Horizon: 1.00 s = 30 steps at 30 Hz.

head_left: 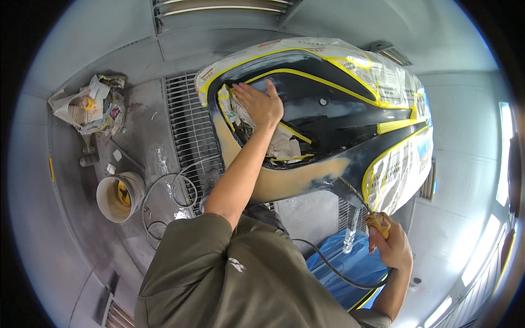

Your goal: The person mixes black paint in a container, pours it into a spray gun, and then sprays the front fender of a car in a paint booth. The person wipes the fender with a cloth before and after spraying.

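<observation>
A dark car bumper fills the middle, with tan filler-coloured patches along its near edge. Yellow masking tape and printed masking paper cover parts of it. My left hand lies with stretched fingers against the bumper by its paper-filled opening. It holds nothing. At the near right, my right hand grips a yellowish air blow gun. Its long thin nozzle points up and left at the bumper's near edge. A dark hose runs to that hand.
On the left floor stand a white bucket with something yellow inside and a heap of crumpled paper. A floor grate runs beside the bumper. Loops of hose lie across the floor. Blue sheeting is below right.
</observation>
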Available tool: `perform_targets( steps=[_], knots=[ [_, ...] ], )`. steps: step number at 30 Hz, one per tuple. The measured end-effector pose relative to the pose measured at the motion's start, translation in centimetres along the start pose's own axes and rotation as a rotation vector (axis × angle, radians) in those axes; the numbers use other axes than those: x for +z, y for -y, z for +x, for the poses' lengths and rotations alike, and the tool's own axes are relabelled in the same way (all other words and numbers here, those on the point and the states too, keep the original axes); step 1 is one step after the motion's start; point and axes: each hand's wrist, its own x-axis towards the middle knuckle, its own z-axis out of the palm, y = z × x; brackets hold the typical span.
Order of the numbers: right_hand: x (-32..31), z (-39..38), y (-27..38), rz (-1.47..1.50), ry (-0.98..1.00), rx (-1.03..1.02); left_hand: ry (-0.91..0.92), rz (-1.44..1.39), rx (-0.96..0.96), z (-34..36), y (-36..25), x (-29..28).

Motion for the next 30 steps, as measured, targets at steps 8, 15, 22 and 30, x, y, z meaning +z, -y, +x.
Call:
perform_targets(
  steps=[8,15,22,30],
  knots=[
    [-0.9,-0.6,-2.3,-0.014,-0.016,0.067,-0.039,0.093,0.577,-3.8,-2.6,0.6],
    [-0.6,-1.3,-3.6,-0.043,-0.021,0.026,0.441,0.181,1.258,-3.4,-5.5,2.1],
    [0.5,-3.0,-6.8,0.042,-0.026,0.056,0.440,0.321,1.248,3.6,2.9,-2.6],
    [3.9,-6.4,-11.6,0.195,0.011,0.033,0.489,0.432,1.012,-6.6,1.6,-4.5]
  ],
)
